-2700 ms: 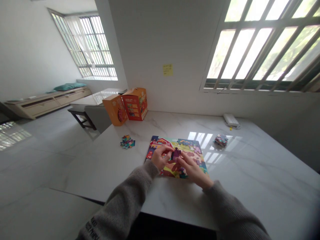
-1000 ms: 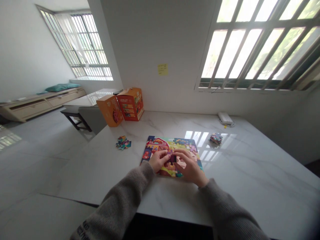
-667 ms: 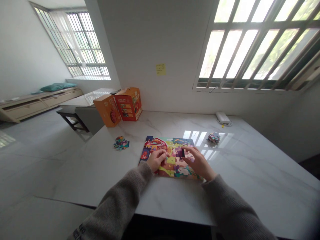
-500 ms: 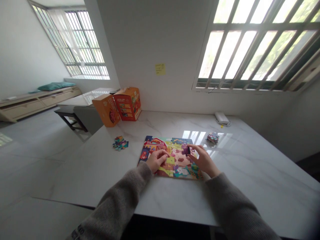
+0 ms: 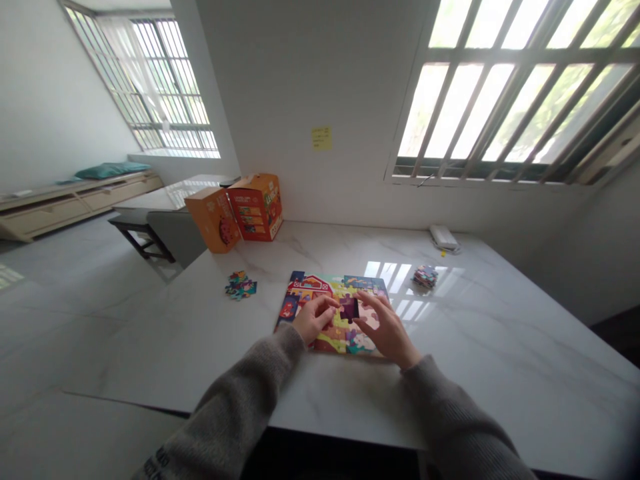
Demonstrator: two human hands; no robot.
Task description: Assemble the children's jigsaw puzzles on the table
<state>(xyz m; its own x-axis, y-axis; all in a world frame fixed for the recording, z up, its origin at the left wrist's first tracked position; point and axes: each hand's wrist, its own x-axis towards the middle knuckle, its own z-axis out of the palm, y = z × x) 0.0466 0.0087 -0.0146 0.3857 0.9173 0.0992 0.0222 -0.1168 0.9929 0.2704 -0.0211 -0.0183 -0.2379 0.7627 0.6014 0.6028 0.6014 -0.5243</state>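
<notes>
A colourful jigsaw puzzle (image 5: 324, 285) with a red barn and animals lies flat on the white marbled table. Between the thumb and fingers of my right hand (image 5: 387, 331) is a dark purple puzzle piece (image 5: 349, 309), held over the middle of the jigsaw. My left hand (image 5: 313, 321) rests on the left part of the jigsaw, thumb and fingers drawn together close to that piece. Whether anything sits inside my left fingers is hidden. Both hands cover parts of the picture.
A loose cluster of puzzle pieces (image 5: 241, 285) lies left of the jigsaw. To its right stands a stack of pieces (image 5: 425, 277). Two orange boxes (image 5: 255, 208) are at the back left. A white device with a cable (image 5: 443, 237) sits near the wall.
My right hand has moved left across the jigsaw with the purple puzzle piece, bringing it close to my left fingertips. My left hand has stayed nearly still.
</notes>
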